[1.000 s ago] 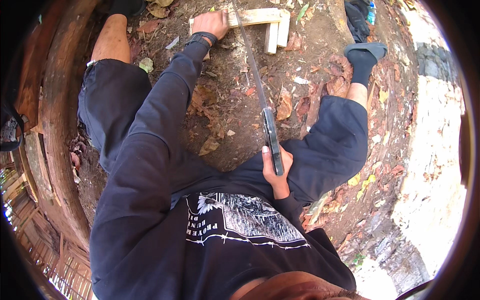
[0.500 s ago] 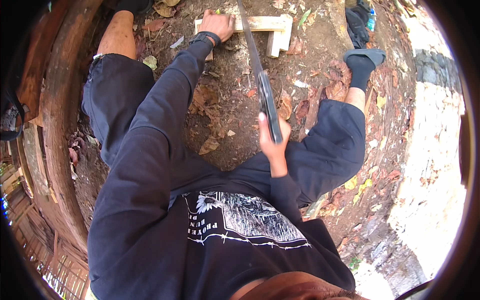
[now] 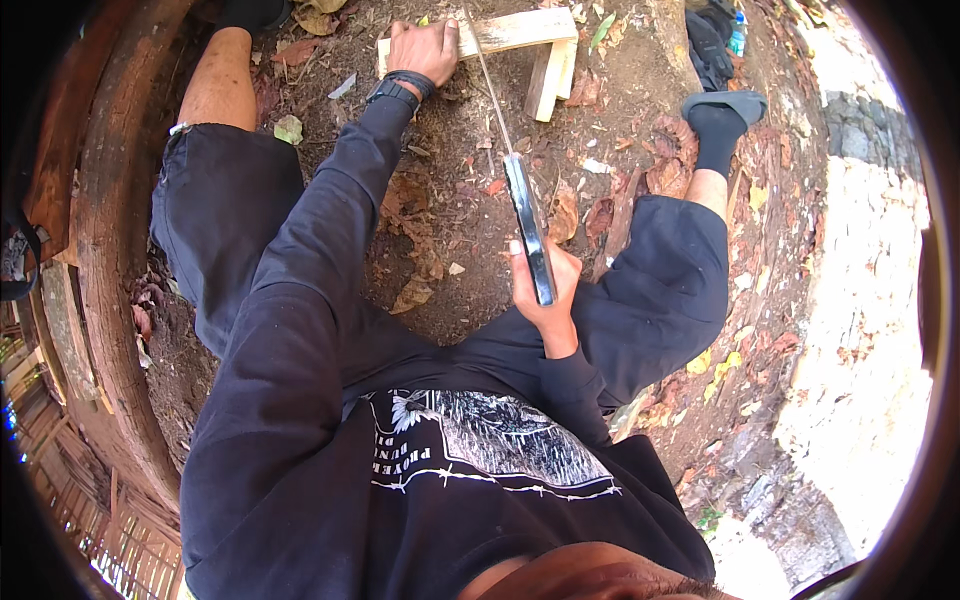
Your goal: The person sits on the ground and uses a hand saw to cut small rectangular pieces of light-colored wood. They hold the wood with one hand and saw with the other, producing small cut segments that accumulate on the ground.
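Over the dirt ground (image 3: pixel 460 200) lies a pale board (image 3: pixel 515 32), placed crosswise to the person. Under its right end there is a short wooden block (image 3: pixel 552 80), which points toward the person; what supports its left end is hidden. The left hand (image 3: pixel 422 52) is clamped on the left part of the board, palm down, with the fingers bending over the wood; the underside of this hold cannot be seen. On the near side of the board, well apart from it, the right hand (image 3: pixel 552 285) is closed around the black handle (image 3: pixel 530 228) of a saw (image 3: pixel 504 132). The thin blade crosses the board just to the right of the left hand. Whether it is inside the wood, I cannot tell.

The board is probably light, stiff and not slippery, but it may rock or turn, because it seems only to lie on the block. A good place to press it is the left part, from above, with the fingers away from the blade. The saw's blade may bend a little, so it is better to hold only the handle. Dry leaves (image 3: pixel 563 212) lie on the near side of the board.
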{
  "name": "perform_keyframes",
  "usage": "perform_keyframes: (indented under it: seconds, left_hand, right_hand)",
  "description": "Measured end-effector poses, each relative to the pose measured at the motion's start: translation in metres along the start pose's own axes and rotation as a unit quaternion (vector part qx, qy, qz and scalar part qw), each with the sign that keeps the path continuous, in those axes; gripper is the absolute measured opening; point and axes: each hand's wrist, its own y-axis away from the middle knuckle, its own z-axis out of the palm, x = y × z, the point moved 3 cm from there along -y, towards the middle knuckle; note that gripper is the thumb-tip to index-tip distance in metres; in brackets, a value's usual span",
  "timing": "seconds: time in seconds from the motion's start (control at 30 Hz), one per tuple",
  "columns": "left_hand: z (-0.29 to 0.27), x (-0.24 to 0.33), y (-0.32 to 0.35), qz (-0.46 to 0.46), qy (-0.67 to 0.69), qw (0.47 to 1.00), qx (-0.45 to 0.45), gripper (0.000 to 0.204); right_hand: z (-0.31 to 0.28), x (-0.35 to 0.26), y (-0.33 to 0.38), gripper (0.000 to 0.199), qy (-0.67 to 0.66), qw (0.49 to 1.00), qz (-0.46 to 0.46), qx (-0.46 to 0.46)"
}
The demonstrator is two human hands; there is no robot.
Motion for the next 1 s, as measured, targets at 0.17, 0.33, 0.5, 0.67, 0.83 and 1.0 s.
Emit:
perform_keyframes:
  seconds: [0.17,0.33,0.5,0.67,0.83,1.0]
  left_hand:
    - [-0.003,0.005,0.008,-0.006,-0.031,0.996,-0.081,0.055]
    - [0.007,0.006,0.011,0.026,-0.089,0.985,-0.143,0.053]
    - [0.014,0.005,0.009,0.021,-0.096,0.984,-0.15,0.056]
    - [0.014,0.004,0.01,0.007,-0.097,0.987,-0.127,0.059]
    - [0.015,0.007,0.007,-0.033,-0.111,0.984,-0.133,0.061]
    - [0.015,0.0,0.011,-0.046,-0.113,0.984,-0.13,0.06]
  right_hand:
    - [0.003,0.009,0.012,0.022,-0.018,0.999,0.041,0.008]
    - [0.014,0.014,0.017,0.018,-0.055,0.995,0.077,0.038]
    - [0.019,0.022,0.012,0.02,-0.054,0.996,0.055,0.036]
    - [0.036,0.037,-0.03,0.015,-0.098,0.991,0.077,0.046]
    - [0.042,0.047,-0.028,0.013,-0.066,0.994,0.069,0.045]
    - [-0.02,0.027,0.053,0.013,-0.009,0.997,0.075,0.001]
